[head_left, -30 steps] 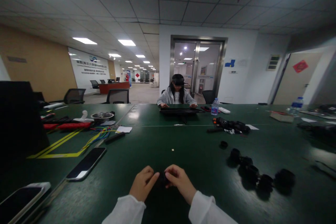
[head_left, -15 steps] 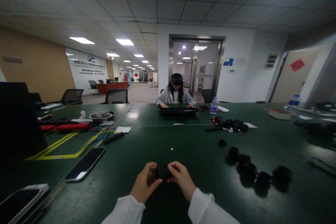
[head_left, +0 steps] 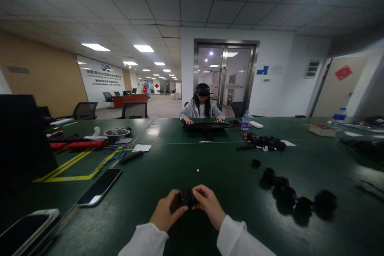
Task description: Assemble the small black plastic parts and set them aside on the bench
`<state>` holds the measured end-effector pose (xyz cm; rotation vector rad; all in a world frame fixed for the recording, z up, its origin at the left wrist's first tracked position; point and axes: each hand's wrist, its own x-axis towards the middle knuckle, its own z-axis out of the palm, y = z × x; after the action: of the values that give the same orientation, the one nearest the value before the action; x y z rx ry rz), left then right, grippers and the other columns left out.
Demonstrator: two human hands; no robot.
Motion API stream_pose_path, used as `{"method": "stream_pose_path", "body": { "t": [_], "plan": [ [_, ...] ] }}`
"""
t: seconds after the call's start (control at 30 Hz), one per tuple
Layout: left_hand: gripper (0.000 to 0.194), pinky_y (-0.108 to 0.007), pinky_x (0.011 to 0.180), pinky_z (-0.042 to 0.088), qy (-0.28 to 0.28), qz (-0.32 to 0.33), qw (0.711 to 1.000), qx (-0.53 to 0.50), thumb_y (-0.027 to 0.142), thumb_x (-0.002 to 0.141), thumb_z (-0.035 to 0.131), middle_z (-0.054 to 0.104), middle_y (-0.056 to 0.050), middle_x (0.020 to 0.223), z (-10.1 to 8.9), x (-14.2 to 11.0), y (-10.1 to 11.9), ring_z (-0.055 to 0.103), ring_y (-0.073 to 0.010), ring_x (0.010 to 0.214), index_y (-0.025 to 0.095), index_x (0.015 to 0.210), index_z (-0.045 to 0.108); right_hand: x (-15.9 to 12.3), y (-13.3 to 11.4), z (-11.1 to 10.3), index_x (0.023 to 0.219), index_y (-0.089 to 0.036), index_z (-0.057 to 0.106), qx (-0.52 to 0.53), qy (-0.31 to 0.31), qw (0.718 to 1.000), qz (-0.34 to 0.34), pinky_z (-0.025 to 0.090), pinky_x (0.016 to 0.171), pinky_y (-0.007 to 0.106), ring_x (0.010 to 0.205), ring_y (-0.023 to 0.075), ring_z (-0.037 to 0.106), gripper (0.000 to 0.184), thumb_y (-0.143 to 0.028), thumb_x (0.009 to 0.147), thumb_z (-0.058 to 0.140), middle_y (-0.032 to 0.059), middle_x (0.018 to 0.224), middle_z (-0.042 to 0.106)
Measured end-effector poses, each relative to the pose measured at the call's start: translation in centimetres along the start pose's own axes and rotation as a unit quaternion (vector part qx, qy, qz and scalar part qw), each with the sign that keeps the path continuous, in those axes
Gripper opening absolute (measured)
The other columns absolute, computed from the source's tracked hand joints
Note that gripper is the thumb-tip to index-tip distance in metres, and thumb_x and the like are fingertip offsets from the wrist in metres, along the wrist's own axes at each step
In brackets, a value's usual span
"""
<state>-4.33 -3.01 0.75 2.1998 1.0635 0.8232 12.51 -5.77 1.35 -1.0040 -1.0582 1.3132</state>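
Both hands hold a small black lens-like cylinder (head_left: 186, 199) just above the green table, close to me. My left hand (head_left: 168, 210) grips its left side, thumb in front and fingers behind. At its right end, my right hand (head_left: 208, 203) pinches with thumb and fingertips. Fine detail on the cylinder is too dark to make out, and the fingers cover both its ends. Off to the right stand several similar black cylinders (head_left: 288, 195) in a slanting row, with a small black ring (head_left: 256, 163) beyond them.
A phone (head_left: 100, 187) and a second phone (head_left: 28, 230) lie at left, near coloured wires (head_left: 115, 154) and a metal bowl (head_left: 117, 133). Across the table a person (head_left: 201, 106) rests both hands on a black panel (head_left: 207, 127). A water bottle (head_left: 245, 121) stands beside it.
The whole view has shifted slightly, so things appear a little further right. My left fingers have closed in a little around the cylinder. Both hands keep their hold.
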Motion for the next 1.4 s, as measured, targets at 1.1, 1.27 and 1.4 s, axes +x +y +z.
{"method": "stream_pose_path", "body": {
  "t": [1.1,1.27,1.4],
  "plan": [
    [0.050,-0.020,0.054,0.041,-0.006,0.020,0.999,-0.036,0.020,0.067,0.054,0.057,0.002,0.069,0.00,-0.08,0.17,0.052,-0.0107,0.056,0.019,0.115,0.038,-0.04,-0.02,-0.11,0.074,-0.015,0.057,0.004,0.018,1.000,-0.006,0.045,0.058,0.027,0.065,0.0130,0.053,0.029,-0.041,0.061,0.062,0.0005,0.071,0.055],
    [0.032,-0.023,0.054,0.041,0.001,0.001,1.000,-0.012,0.033,0.071,0.052,0.057,0.000,0.068,-0.28,-0.14,0.42,0.053,-0.0131,0.058,0.016,0.097,0.048,-0.36,-0.40,-0.04,0.075,-0.015,0.056,-0.003,0.000,1.000,-0.005,0.046,0.058,0.026,0.067,0.0131,0.054,0.027,-0.039,0.062,0.062,0.0004,0.073,0.055],
    [0.028,-0.029,0.064,0.044,0.081,0.036,0.996,0.013,0.042,0.074,0.046,0.055,-0.006,0.076,-0.83,-0.04,0.80,0.053,-0.0174,0.069,0.016,0.076,0.056,-0.66,-0.40,0.21,0.077,-0.016,0.055,0.005,-0.038,0.999,0.004,0.048,0.065,0.032,0.076,0.0163,0.055,0.025,-0.036,0.064,0.061,0.0015,0.080,0.055]
  ]
}}
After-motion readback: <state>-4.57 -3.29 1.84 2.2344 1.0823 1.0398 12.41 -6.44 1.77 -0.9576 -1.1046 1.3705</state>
